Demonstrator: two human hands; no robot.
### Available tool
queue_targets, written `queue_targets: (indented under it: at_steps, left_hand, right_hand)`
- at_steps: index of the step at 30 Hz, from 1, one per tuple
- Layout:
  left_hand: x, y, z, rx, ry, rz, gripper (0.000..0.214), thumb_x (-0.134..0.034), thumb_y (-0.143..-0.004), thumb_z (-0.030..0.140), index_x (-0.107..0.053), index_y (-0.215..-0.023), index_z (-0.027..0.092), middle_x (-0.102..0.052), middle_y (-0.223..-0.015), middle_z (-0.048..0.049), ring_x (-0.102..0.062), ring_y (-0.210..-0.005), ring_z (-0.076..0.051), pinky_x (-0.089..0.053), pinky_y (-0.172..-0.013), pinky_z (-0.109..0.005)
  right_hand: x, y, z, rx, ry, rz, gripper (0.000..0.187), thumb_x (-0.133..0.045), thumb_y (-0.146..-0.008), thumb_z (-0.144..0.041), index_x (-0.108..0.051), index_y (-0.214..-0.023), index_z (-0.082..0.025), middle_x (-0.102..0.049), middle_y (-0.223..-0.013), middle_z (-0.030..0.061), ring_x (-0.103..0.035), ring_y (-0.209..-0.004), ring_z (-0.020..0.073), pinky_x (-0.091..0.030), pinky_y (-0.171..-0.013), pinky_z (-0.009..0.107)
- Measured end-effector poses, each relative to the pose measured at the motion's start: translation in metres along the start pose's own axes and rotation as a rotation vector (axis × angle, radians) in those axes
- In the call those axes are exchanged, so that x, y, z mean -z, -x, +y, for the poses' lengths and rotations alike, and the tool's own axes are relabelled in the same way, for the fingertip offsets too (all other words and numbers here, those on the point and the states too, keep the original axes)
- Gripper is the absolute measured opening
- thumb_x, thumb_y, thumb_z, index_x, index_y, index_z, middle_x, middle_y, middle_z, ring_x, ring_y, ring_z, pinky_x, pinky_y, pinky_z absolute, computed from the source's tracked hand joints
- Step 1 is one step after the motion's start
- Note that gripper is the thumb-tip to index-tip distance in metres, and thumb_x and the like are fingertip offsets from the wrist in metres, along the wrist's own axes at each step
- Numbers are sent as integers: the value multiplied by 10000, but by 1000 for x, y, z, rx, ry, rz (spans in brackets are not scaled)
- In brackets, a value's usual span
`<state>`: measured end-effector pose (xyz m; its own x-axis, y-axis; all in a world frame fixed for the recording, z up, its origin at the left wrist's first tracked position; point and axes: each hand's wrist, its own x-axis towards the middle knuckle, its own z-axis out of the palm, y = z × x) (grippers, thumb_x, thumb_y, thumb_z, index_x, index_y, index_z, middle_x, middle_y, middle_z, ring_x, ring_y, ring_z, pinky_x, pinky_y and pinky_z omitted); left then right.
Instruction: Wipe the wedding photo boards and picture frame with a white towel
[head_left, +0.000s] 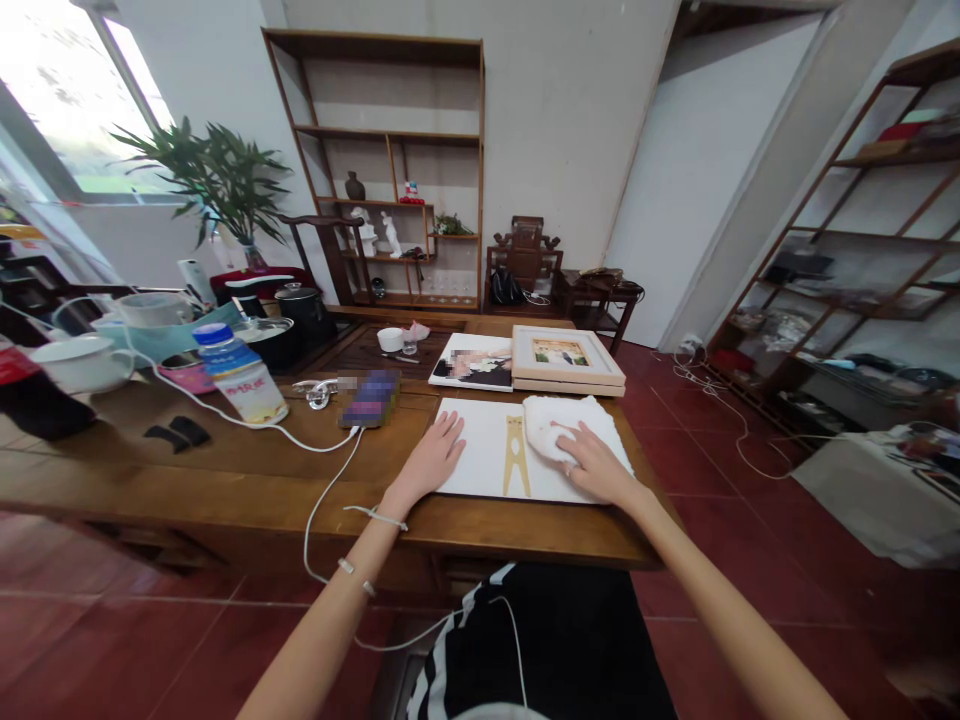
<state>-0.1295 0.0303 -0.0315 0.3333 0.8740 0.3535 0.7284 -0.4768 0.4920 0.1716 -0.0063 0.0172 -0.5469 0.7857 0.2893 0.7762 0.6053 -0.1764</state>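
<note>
Head view: looks down over a wooden table [360, 500], with two bare arms reaching in from the lower edge.
Left hand [441, 452]: rests palm down, flat and unfolded, fingers a little apart, on the left part of the white board; grips nothing visible.
Right hand [592, 465]: lies on the white cloth, fingers partly bent and touching it; cannot tell whether pinching it or only pressing.
White board [478, 465]: lies flat at the near edge of the table, between and beneath both hands.
White cloth [541, 425]: spreads, rumpled and ragged-edged, over the right part of the board, hiding that side.
Tan cat-shaped figure [516, 462]: shows on the board between the hands, just left of the cloth; cannot tell whether printed or loose.
Behind the board: holds a photo print [472, 362] on the left, beside a framed picture [562, 352] on the right.
Left of the board: holds a phone [369, 398] with a white cable [330, 448] plugged in and, farther left, a blue-capped bottle [244, 380].
</note>
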Motion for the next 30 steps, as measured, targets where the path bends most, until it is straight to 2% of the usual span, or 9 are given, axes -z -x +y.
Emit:
queue_targets:
  at_steps: [3, 6, 10, 14, 17, 21, 24, 26, 30]
  left_hand:
    - [0, 0, 0, 16, 15, 1, 452, -388, -868, 310, -471, -1262, 106, -363, -1411, -139, -245, -1344, -245, -188, -1103, -421]
    - [-1, 0, 1, 31, 2, 19, 458, -384, -869, 314, -467, -1264, 98, -357, -1414, -142, -239, -1346, -246, -191, -1104, -413]
    - [-3, 0, 1, 26, -14, 33, 461, -382, -872, 316, -472, -1255, 77, -357, -1409, -164, -235, -1347, -254, -197, -1102, -408]
    - [-3, 0, 4, 22, -38, 35, 453, -377, -876, 300, -461, -1265, 84, -363, -1407, -155, -237, -1346, -252, -200, -1102, -414]
    - [-2, 1, 4, 5, -89, 21, 455, -364, -879, 281, -447, -1274, 71, -362, -1406, -160, -240, -1345, -251, -198, -1104, -409]
    - [-3, 1, 2, -20, -135, 5, 458, -349, -882, 275, -440, -1277, 62, -359, -1406, -166, -245, -1342, -260, -226, -1093, -430]
    - [-3, 1, -2, -35, -146, 6, 466, -339, -885, 282, -439, -1276, 48, -359, -1403, -179, -260, -1336, -266, -246, -1085, -444]
    - [-3, 1, -2, -42, -145, 5, 473, -334, -889, 291, -441, -1273, 36, -362, -1399, -185, -266, -1333, -265, -246, -1088, -439]
    - [-1, 1, -1, -27, -97, 3, 471, -302, -903, 301, -452, -1269, 46, -380, -1392, -172, -306, -1318, -249, -268, -1083, -429]
  right_hand:
    - [-5, -25, 12, -62, 19, 15, 207, -425, -765, -131, -544, -916, -207, -531, -1250, 105, -459, -1172, 236, -247, -1036, 510]
    - [-7, -28, 10, -80, 40, 30, 208, -422, -764, -121, -545, -917, -191, -522, -1256, 128, -409, -1222, 242, -231, -1037, 517]
    - [-2, 3, -16, -24, 28, -5, 213, -429, -737, -93, -542, -890, -189, -498, -1281, 146, -319, -1291, 231, -179, -1062, 525]
    - [12, 46, -51, 40, -39, -59, 278, -421, -681, -50, -538, -871, -216, -489, -1300, 94, -278, -1313, 209, -142, -1091, 509]
    - [17, 57, -57, 50, -68, -86, 278, -420, -695, -54, -532, -880, -229, -502, -1285, 67, -294, -1305, 201, -159, -1098, 485]
    - [12, 31, -34, -16, -72, -30, 113, -430, -807, -173, -521, -855, -220, -526, -1241, 80, -385, -1239, 223, -232, -1070, 465]
    - [5, -6, -11, -90, -78, -12, 101, -426, -845, -259, -511, -814, -215, -625, -986, 50, -536, -1031, 214, -256, -1048, 454]
    - [0, -29, -3, -151, -82, 9, 144, -413, -862, -292, -509, -786, -216, -630, -847, 14, -571, -901, 194, -258, -1038, 442]
    - [-15, -49, -8, -244, -59, 90, 155, -402, -868, -285, -530, -831, -206, -630, -921, 48, -544, -974, 217, -226, -1024, 471]
